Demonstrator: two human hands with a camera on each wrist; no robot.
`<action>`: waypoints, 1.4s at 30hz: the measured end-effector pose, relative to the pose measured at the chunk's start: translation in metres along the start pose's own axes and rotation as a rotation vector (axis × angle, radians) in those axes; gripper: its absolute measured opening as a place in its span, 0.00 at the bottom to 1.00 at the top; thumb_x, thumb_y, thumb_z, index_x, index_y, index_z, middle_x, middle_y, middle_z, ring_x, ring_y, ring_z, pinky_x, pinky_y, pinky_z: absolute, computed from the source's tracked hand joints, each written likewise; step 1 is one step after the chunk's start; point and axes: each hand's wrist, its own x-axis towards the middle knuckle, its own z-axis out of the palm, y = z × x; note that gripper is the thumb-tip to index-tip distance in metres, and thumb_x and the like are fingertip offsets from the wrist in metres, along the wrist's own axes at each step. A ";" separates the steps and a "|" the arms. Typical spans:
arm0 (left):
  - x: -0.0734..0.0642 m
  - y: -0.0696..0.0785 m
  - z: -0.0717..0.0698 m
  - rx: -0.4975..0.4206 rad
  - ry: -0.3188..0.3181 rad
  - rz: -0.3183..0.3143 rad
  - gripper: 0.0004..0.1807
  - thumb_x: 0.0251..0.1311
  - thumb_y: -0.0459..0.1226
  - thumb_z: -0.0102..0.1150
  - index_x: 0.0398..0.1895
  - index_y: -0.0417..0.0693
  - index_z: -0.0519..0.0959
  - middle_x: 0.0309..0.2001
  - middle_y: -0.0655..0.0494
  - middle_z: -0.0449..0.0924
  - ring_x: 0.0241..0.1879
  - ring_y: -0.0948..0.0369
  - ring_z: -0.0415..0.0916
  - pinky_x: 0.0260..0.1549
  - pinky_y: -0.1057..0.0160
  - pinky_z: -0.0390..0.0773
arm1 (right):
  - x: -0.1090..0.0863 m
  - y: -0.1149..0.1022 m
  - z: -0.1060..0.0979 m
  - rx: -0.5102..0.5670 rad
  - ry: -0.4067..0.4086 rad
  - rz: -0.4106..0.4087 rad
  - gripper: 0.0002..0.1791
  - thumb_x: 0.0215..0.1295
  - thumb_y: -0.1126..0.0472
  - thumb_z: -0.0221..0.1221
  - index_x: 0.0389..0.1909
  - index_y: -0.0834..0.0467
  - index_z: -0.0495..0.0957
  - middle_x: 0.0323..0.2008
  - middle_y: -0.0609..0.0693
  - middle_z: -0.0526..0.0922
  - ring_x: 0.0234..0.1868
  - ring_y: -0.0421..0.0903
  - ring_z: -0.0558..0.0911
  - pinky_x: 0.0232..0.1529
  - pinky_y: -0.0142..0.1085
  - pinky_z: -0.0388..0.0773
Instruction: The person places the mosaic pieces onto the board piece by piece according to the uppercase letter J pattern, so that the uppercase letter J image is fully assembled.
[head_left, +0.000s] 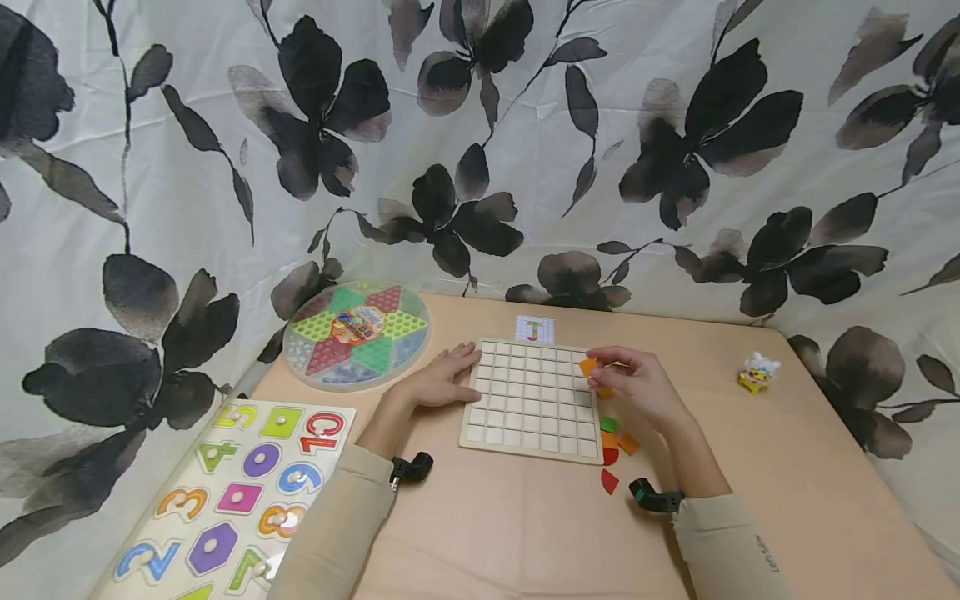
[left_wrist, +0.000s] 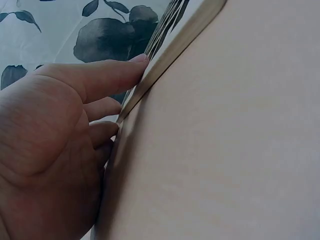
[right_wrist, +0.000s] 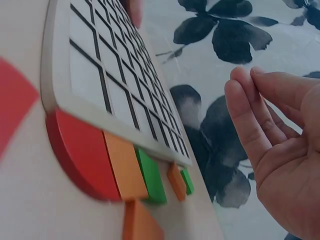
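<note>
My right hand (head_left: 637, 379) pinches an orange piece (head_left: 588, 367) over the far right corner of the grid board (head_left: 525, 400). From the right wrist I see only my fingertips pressed together, the piece hidden behind them. My left hand (head_left: 438, 379) has its fingers stretched out and rests against the board's left edge, thumb touching the side; beneath the palm I can't make anything out.

The board lies flat on the bench (head_left: 825, 500). Along its right side sit a red piece (head_left: 611, 457), a green piece (head_left: 608, 424) and others; the far green one (right_wrist: 187, 181) shows from the right wrist but is covered by my hand from above. A red wedge (head_left: 609, 481) lies nearer me.

The number puzzle (head_left: 217, 479) holds numbers and shapes in its slots; my sleeve (head_left: 333, 517) covers part, and its near end is cut off. The round game (head_left: 360, 387) holds a coloured star. The card's (head_left: 535, 329) pattern is too small to read.
</note>
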 end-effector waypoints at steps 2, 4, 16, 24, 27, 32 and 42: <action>0.002 0.000 0.001 0.000 0.001 0.001 0.49 0.67 0.53 0.63 0.84 0.44 0.53 0.86 0.46 0.39 0.85 0.47 0.34 0.84 0.48 0.33 | 0.002 -0.002 0.004 0.008 -0.006 0.002 0.21 0.75 0.61 0.62 0.65 0.63 0.77 0.49 0.62 0.81 0.44 0.55 0.90 0.50 0.27 0.86; 0.002 0.000 0.002 0.001 0.003 -0.007 0.49 0.67 0.53 0.64 0.84 0.45 0.53 0.86 0.47 0.38 0.85 0.48 0.33 0.84 0.48 0.33 | 0.006 -0.004 0.009 0.021 -0.014 0.007 0.21 0.75 0.61 0.62 0.65 0.63 0.78 0.49 0.63 0.82 0.43 0.51 0.90 0.50 0.28 0.86; 0.003 0.001 0.000 0.002 0.003 -0.005 0.49 0.68 0.53 0.63 0.84 0.44 0.52 0.86 0.45 0.39 0.85 0.47 0.33 0.84 0.47 0.33 | 0.027 -0.017 0.034 -0.014 -0.042 -0.046 0.21 0.71 0.65 0.65 0.62 0.68 0.79 0.46 0.64 0.84 0.47 0.68 0.87 0.47 0.27 0.86; 0.003 0.000 0.001 0.011 0.001 -0.021 0.49 0.67 0.53 0.64 0.84 0.46 0.53 0.86 0.47 0.38 0.85 0.49 0.33 0.84 0.49 0.33 | 0.047 -0.012 0.049 -0.160 -0.051 -0.076 0.18 0.67 0.63 0.69 0.56 0.64 0.84 0.42 0.58 0.86 0.40 0.53 0.82 0.39 0.25 0.83; 0.002 0.000 0.001 0.008 0.003 -0.016 0.49 0.66 0.53 0.64 0.84 0.45 0.54 0.86 0.47 0.39 0.85 0.48 0.33 0.84 0.48 0.33 | 0.053 -0.011 0.055 -0.196 -0.056 -0.078 0.16 0.67 0.63 0.70 0.53 0.63 0.85 0.40 0.56 0.86 0.38 0.50 0.80 0.37 0.26 0.80; 0.002 -0.001 0.001 0.009 0.000 -0.010 0.49 0.66 0.53 0.64 0.84 0.45 0.53 0.86 0.46 0.39 0.85 0.48 0.33 0.84 0.48 0.33 | 0.059 -0.013 0.067 -0.240 -0.052 -0.082 0.15 0.66 0.62 0.70 0.51 0.62 0.86 0.38 0.54 0.86 0.38 0.50 0.80 0.37 0.28 0.80; 0.003 -0.002 0.001 0.017 0.000 -0.011 0.49 0.66 0.54 0.64 0.84 0.45 0.54 0.86 0.46 0.39 0.85 0.48 0.34 0.84 0.47 0.34 | 0.070 -0.016 0.084 -0.237 -0.027 -0.043 0.15 0.64 0.66 0.71 0.51 0.66 0.86 0.40 0.58 0.85 0.36 0.48 0.79 0.34 0.25 0.81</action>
